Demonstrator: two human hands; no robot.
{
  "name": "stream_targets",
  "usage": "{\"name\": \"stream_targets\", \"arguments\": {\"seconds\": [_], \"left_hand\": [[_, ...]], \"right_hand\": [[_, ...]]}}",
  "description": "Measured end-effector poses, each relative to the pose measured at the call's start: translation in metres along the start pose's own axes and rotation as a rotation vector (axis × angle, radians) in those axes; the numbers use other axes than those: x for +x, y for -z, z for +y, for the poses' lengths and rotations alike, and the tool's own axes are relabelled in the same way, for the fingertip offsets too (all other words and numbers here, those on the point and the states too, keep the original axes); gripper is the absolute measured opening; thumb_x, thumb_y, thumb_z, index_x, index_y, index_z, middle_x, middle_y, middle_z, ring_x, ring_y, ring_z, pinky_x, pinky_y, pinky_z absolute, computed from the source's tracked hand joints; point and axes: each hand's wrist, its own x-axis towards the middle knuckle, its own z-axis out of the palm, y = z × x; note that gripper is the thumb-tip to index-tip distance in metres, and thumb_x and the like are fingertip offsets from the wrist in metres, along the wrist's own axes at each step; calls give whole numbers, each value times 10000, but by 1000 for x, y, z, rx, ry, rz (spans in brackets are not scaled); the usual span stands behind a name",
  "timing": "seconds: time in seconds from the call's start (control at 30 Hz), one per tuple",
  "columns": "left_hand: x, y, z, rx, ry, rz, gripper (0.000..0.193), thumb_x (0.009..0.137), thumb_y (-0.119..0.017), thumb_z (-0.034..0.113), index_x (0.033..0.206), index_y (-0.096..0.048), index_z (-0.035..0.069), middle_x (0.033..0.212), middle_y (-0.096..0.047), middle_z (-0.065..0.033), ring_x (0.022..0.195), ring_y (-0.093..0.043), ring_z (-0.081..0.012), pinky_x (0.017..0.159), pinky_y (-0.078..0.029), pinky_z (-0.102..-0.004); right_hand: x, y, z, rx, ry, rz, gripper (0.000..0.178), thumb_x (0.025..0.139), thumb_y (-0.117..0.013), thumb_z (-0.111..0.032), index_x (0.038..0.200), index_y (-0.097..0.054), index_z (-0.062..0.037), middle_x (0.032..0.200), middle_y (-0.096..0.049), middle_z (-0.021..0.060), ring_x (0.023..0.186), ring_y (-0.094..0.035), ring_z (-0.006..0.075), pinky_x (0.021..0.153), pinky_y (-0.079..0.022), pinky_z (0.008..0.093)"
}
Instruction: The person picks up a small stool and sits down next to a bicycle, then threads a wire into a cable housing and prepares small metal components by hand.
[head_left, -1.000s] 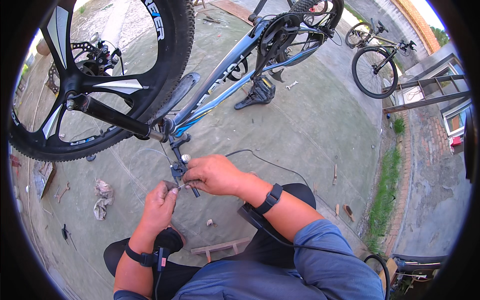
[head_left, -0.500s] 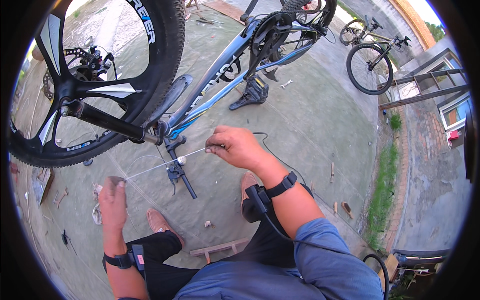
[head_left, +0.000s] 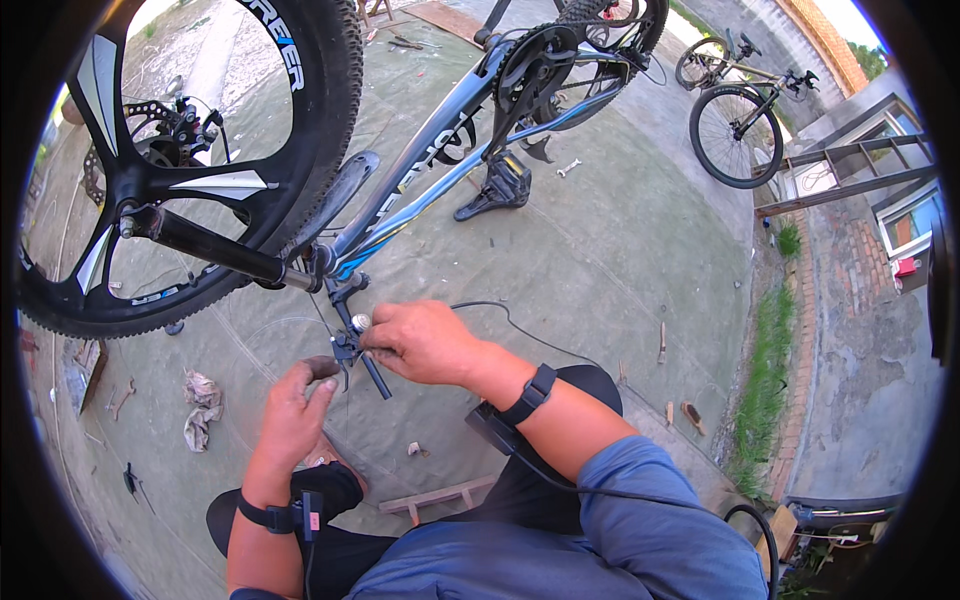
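Observation:
My left hand [head_left: 292, 408] pinches thumb against fingertips just left of a black brake lever [head_left: 345, 350]. A thin pale wire [head_left: 282, 320] makes a faint loop near it; its end at my fingers is hard to see. Closed fingers of my right hand [head_left: 425, 342] are over the handlebar grip [head_left: 376, 376], beside a small silver, round bell-like part [head_left: 361, 323]. From behind that hand a black cable [head_left: 530, 332] trails right toward my knee. The blue and black bicycle [head_left: 420, 150] is upside down, its handlebar at the ground and the front wheel [head_left: 345, 120] raised on the left.
A black saddle-shaped part [head_left: 340, 200] lies under the frame. A wrench [head_left: 569, 168], a brush [head_left: 693, 418] and a crumpled rag [head_left: 202, 410] are on the green ground sheet. A low wooden stool [head_left: 440, 497] is beneath me. Another bicycle [head_left: 740, 130] and a ladder [head_left: 850, 175] stand far right.
Both hands have come together at the brake lever: the left moved right, the right moved down and left. The straight stretch of wire between them no longer shows.

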Motion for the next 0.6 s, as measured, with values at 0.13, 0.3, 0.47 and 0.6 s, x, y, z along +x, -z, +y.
{"name": "stream_targets", "arguments": {"seconds": [0.13,0.3,0.47,0.6], "left_hand": [[-3,-21,6,-187,122,-40,137,952,-585,50,1029,-637,-52,882,-723,-127,820,-697,-189,759,-540,-311],[-5,-23,-10,-228,144,-53,77,951,-559,2,965,-610,-54,818,-644,-77,697,-623,-129,655,-517,-288],[-4,-10,-4,-117,92,-1,65,933,-594,38,927,-629,-17,688,-640,-78,629,-627,-146,610,-503,-291],[-5,7,-3,9,61,45,49,919,-592,30,909,-619,-10,681,-630,-92,616,-634,-173,600,-495,-308]], "right_hand": [[-1,-8,-8,63,12,-28,141,788,-723,-174,928,-740,-159,856,-623,56,802,-659,305,648,-521,432],[-3,-11,-8,94,29,-51,139,784,-726,-175,921,-739,-153,873,-634,53,805,-662,305,655,-525,428],[-3,-9,-5,129,-11,-49,144,800,-733,-194,939,-743,-158,875,-640,47,803,-661,304,657,-525,422],[-1,-2,-1,114,-28,-46,143,814,-734,-209,951,-746,-170,872,-643,44,793,-661,304,654,-522,422]]}}
